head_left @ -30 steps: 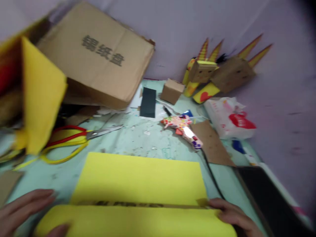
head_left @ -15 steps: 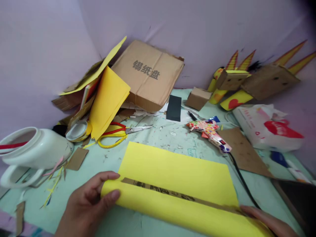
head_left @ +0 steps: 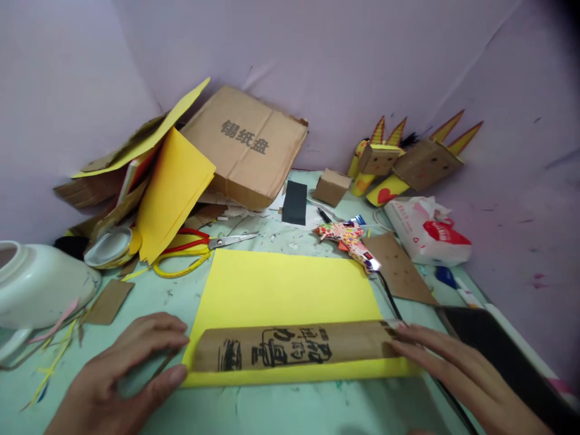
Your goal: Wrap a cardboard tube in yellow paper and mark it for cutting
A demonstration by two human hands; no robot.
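Observation:
A brown cardboard tube (head_left: 290, 347) with black printed characters lies crosswise on the near part of a yellow paper sheet (head_left: 285, 287). A narrow yellow strip shows along the tube's near side. At the tube's left end, my left hand (head_left: 122, 368) is open, thumb and fingers apart, with the fingertips beside the paper's left edge. Outstretched fingers of my right hand (head_left: 457, 368) rest on the tube's right end; that hand is open and its thumb is mostly out of sight.
Scissors (head_left: 194, 248) and a patterned glue gun (head_left: 347, 238) lie beyond the sheet, the gun's cord running toward me on the right. Behind stand a cardboard box (head_left: 244, 145), folded yellow card (head_left: 174, 193), a tissue pack (head_left: 426, 232) and cardboard animal figures (head_left: 421, 169). A white jar (head_left: 49, 290) is left.
The yellow paper has come unrolled from over the cardboard tube, whose printed side now shows. My left hand has let go of the rolled edge. The view has shifted right.

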